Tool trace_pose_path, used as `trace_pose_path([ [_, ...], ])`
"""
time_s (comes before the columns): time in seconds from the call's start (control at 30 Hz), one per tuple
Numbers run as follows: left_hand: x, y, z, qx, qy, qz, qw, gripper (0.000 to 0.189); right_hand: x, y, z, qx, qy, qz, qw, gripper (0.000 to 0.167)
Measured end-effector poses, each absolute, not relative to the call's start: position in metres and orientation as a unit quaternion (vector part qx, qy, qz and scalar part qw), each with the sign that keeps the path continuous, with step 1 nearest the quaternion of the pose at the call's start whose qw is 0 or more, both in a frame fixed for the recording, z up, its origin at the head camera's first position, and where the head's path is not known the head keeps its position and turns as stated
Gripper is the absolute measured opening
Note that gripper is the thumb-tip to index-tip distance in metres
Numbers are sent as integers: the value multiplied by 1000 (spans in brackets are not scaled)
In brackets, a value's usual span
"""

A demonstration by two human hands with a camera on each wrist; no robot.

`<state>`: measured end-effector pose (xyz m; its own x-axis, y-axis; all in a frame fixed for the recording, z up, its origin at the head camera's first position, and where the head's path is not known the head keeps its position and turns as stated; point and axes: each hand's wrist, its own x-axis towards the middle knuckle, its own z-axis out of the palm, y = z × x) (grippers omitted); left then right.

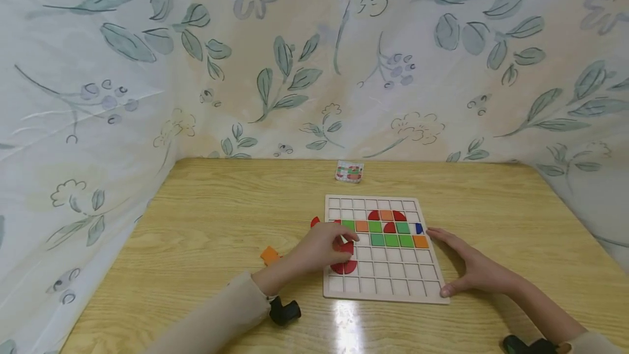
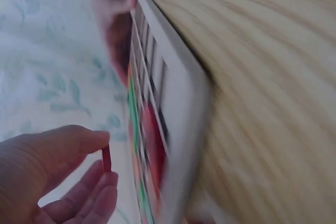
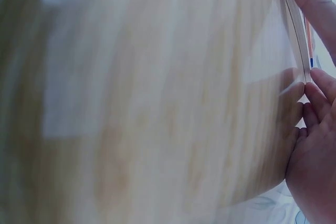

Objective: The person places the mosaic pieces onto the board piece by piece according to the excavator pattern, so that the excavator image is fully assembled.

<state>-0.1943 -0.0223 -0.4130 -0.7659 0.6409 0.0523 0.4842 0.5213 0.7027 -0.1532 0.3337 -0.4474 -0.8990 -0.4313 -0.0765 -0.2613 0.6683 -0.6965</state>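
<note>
My left hand (image 1: 316, 246) is over the left side of a white gridded board (image 1: 388, 287). Between its thumb and fingertips it pinches a thin red piece (image 2: 106, 158), seen edge-on in the left wrist view. Below the hand, red quarter-round pieces (image 1: 350, 267) lie in the grid, partly covered by the fingers. Green squares (image 1: 391, 240), orange squares (image 1: 421, 242), more red rounded pieces and a blue-and-white piece (image 1: 418, 228) fill cells farther up. My right hand (image 1: 479, 272) rests at the board's right edge, fingers extended along the side and thumb at the near corner.
A small printed card (image 1: 349, 171) with a coloured pattern lies beyond the board, near the patterned cloth backdrop. Left of the board, a loose orange piece (image 1: 270, 255) and a red piece (image 1: 315, 222) lie on the wooden table (image 1: 221, 195).
</note>
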Motion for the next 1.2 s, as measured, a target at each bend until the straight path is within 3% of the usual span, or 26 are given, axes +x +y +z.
trace_pose_path([
  [0.43, -202, 39, -417, 379, 876, 279, 106, 24, -152, 334, -449, -196, 906, -358, 112, 105],
  [1.2, -195, 50, -424, 349, 889, 283, 94, 19, -151, 332, -447, -205, 900, -368, 114, 104],
])
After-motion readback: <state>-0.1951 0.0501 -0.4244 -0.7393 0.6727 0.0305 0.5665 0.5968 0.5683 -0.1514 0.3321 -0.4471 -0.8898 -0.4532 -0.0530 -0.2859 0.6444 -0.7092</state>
